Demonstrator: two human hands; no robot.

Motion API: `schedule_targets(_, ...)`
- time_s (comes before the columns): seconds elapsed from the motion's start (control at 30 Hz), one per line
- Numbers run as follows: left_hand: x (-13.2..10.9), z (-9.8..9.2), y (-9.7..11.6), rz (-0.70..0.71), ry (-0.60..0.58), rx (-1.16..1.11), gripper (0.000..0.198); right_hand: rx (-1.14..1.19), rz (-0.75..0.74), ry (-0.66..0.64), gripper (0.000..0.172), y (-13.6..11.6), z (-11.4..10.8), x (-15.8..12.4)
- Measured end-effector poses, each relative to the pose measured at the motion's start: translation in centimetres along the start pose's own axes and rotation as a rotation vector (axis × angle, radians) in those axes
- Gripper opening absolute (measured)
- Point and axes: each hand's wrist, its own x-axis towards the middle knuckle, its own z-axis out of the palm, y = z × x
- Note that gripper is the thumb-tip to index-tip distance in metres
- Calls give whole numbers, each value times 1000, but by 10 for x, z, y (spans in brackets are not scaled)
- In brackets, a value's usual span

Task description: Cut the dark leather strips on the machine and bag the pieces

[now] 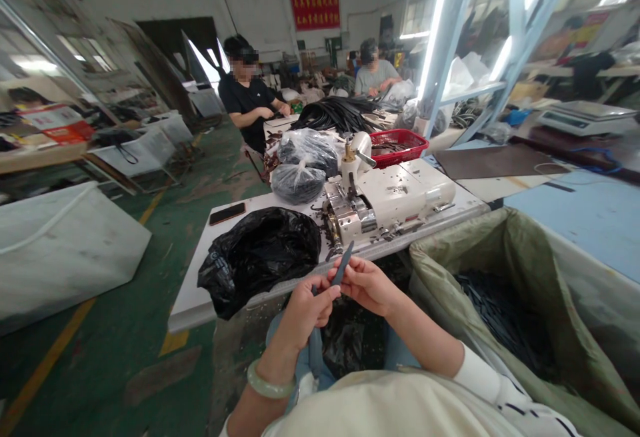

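Between my two hands is a dark grey strip (344, 265) with a pointed end, tilted up toward the machine. My left hand (309, 307) is closed on its lower part, thumb on top. The fingers of my right hand (367, 284) pinch the same strip near its middle. Just beyond my hands stands a cream-white machine (395, 197) with a metal head, dark scraps scattered around it. An open black plastic bag (265, 250) lies on the white table (193, 290), left of the machine.
A phone (227, 213) lies at the table's left edge. Tied clear bags (300, 180) and a red basket (400, 146) are behind the machine. To my right, a green sack (450, 250) contains dark strips. Two people (249, 100) work farther back. A white bin (75, 244) stands left.
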Motion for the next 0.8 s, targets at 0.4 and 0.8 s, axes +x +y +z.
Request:
schedule_targets(0.4, 7, -10, -20, -147, -63, -133, 43, -117, 65, 541, 34, -38, -42, 73)
schedule_targets(0.8, -18, -61, -47, -260, 93, -398, 40, -356, 116, 719, 26, -87, -95, 135)
